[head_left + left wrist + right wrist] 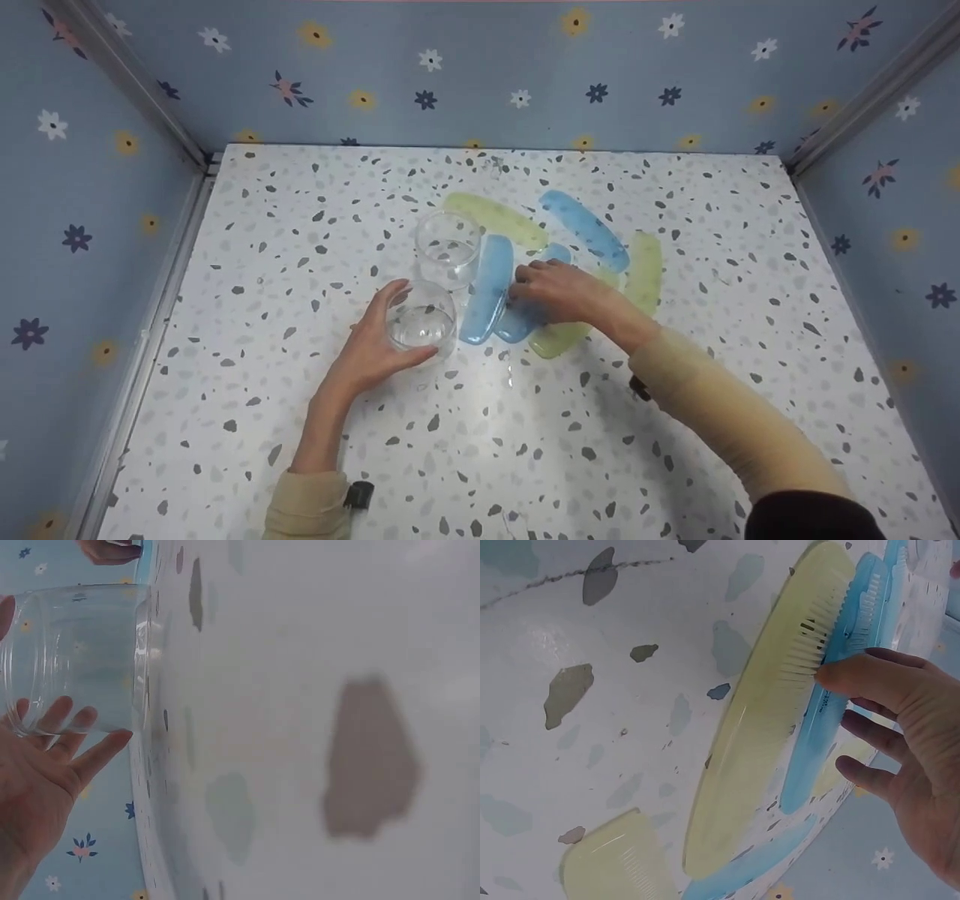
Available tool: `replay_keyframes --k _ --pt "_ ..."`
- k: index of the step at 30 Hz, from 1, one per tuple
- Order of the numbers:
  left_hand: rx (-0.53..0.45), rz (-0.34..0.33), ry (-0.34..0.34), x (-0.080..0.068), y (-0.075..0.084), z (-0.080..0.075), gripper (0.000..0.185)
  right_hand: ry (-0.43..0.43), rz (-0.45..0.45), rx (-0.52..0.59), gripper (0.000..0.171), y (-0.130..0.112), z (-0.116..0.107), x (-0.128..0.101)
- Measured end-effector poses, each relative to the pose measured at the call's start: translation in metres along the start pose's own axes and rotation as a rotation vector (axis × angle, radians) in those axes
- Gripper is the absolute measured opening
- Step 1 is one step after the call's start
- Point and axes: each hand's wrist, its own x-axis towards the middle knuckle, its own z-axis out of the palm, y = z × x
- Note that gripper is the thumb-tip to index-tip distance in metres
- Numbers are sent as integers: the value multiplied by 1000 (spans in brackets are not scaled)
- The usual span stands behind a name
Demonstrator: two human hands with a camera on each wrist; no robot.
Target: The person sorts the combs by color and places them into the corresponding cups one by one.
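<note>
My left hand (391,330) holds a clear glass jar (424,321) that stands on the speckled table (315,187), thumb on its far side and fingers round its near side. The left wrist view shows the same jar (82,652) with the left hand's fingers (71,724) against its wall. A second clear jar (448,247) stands just beyond it. My right hand (523,283) rests on a blue comb (517,324) in a pile of blue and yellow combs. In the right wrist view its thumb (840,675) touches that blue comb (814,765) beside the teeth of a yellow comb (757,735).
Other combs lie around the right hand: a blue one (487,289) by the jars, a yellow one (495,219) and a blue one (586,229) farther back, and a yellow one (646,270) to the right. Flowered blue walls (480,75) enclose the table on three sides.
</note>
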Motion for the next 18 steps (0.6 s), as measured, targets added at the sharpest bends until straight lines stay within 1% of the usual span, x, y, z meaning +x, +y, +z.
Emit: replay_keyframes --k 8,15,18 --pt "-34 11 11 5 1 1 113 15 -13 -32 47 3 5 -1" --pt "-144 -3 -28 8 -2 3 111 39 -31 -66 55 4 5 -3" --pt "-160 6 -31 10 -4 3 112 46 -27 -60 55 4 6 -3"
